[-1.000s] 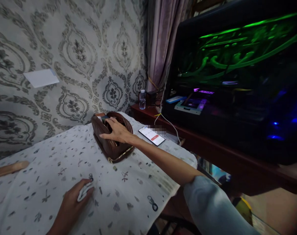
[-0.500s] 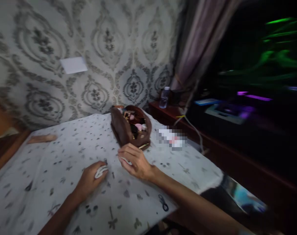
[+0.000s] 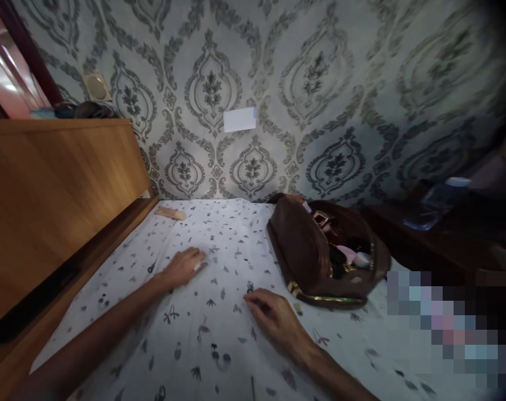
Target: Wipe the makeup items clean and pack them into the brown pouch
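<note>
My left hand (image 3: 183, 268) is over the white patterned cloth, with its fingers curled around a small white item (image 3: 199, 266). Only a bit of that item shows between thumb and fingers; half a second ago it looked like a folded white strip or cord. To the right, my right hand (image 3: 271, 312) hovers low above the cloth, fingers loosely bent and apart from the thumb, nothing visible in them. Just beyond it stands a brown bag (image 3: 303, 245), unzipped, with cosmetics-like items inside, among them a pink one (image 3: 347, 254) and a white one (image 3: 362, 260).
A light brown flat piece (image 3: 170, 213) lies at the far left of the cloth (image 3: 219, 334). A wooden headboard (image 3: 60, 200) borders the left side. Patterned wallpaper rises behind, bearing a white card (image 3: 240, 119). On the right is a clear bottle (image 3: 438, 203), beside a pixelated patch.
The view has swung left, so the bag now appears further right and closer. My hands are further apart, and my left hand shows less of the white item.
</note>
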Motion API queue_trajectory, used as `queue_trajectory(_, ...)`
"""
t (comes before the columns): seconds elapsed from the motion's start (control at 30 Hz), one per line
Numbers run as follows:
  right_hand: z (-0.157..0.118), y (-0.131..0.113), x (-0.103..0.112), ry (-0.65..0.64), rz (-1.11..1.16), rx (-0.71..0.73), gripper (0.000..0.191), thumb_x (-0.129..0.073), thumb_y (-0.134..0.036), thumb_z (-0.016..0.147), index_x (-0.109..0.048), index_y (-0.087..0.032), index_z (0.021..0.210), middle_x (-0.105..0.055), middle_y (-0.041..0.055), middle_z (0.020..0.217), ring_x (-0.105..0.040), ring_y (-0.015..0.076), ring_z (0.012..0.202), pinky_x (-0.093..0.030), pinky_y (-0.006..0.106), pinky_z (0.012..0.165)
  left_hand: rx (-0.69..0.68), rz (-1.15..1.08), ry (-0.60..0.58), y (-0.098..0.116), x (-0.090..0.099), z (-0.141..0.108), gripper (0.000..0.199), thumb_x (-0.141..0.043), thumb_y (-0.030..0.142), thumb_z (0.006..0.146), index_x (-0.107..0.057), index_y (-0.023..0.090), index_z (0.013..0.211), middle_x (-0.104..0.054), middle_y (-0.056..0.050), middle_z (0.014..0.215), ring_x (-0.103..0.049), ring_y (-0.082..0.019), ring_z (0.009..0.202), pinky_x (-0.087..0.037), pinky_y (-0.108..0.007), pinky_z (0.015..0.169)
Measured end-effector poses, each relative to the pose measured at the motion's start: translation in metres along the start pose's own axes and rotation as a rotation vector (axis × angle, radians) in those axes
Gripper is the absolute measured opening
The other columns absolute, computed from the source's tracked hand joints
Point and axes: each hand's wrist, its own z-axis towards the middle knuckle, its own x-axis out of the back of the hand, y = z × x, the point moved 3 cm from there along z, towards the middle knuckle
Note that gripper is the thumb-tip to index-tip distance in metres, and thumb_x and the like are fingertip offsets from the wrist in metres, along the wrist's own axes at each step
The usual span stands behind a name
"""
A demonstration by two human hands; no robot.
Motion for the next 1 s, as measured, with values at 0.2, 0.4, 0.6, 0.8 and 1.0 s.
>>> queue_trajectory(0.2, 0.005, -0.005, -0.013, 0.043, -0.061, 0.088, 0.021, -0.051, -0.025, 0.09, -0.07, -0.022, 0.086, -0.071, 0.0056, 0.082, -0.066, 0.0207, 0.078, -0.05, 0.032, 0.071, 0.352, 0.088, 0.071, -0.124, 0.017, 0.05, 0.039, -0.035, 0.017, 0.096, -0.05, 0.015, 0.132, -0.058, -0.018, 0.13, -0.052, -0.03, 0.123, -0.047, -0.043, 0.096)
queue_trajectory(0.4, 0.005, -0.004, -0.011, 0.06, -0.032, 0.097, 0.019, -0.051, -0.023, 0.09, -0.069, -0.024, 0.086, -0.07, 0.005, 0.081, -0.066, 0.0205, 0.077, -0.052, 0.032, 0.069, 0.248, 0.087, -0.02, -0.163, 0.012, 0.098, 0.064, -0.046, -0.004, 0.073, -0.052, 0.019, 0.133, -0.056, -0.013, 0.139, -0.047, -0.029, 0.13, -0.038, -0.045, 0.105)
queue_trajectory(0.6, 0.004, 0.002, -0.013, 0.056, -0.021, 0.084, 0.019, -0.051, -0.022, 0.09, -0.07, -0.023, 0.086, -0.07, 0.0045, 0.082, -0.066, 0.0197, 0.077, -0.052, 0.031, 0.069, 0.172, 0.107, -0.05, -0.14, 0.022, 0.099, 0.044, -0.048, -0.002, 0.076, -0.06, 0.017, 0.114, -0.065, -0.015, 0.116, -0.054, -0.031, 0.113, -0.044, -0.048, 0.096)
queue_trajectory(0.8, -0.003, 0.002, -0.005, 0.205, -0.007, 0.05, 0.025, -0.051, -0.034, 0.094, -0.067, -0.021, 0.11, -0.07, 0.0093, 0.101, -0.066, 0.0206, 0.083, -0.055, 0.033, 0.074, -0.083, 0.059, 0.015, -0.009, 0.033, 0.05, 0.049, -0.046, 0.001, 0.083, -0.053, 0.02, 0.127, -0.06, -0.014, 0.123, -0.053, -0.03, 0.116, -0.05, -0.04, 0.089)
queue_trajectory(1.0, -0.013, -0.004, -0.002, 0.235, 0.067, 0.029, 0.036, -0.04, -0.041, 0.1, -0.058, -0.019, 0.123, -0.066, 0.0119, 0.118, -0.063, 0.0226, 0.111, -0.051, 0.038, 0.097, -0.343, -0.042, 0.05, 0.143, 0.031, -0.022, 0.046, -0.043, 0.006, 0.088, -0.052, 0.019, 0.132, -0.061, -0.017, 0.125, -0.052, -0.035, 0.124, -0.053, -0.041, 0.085)
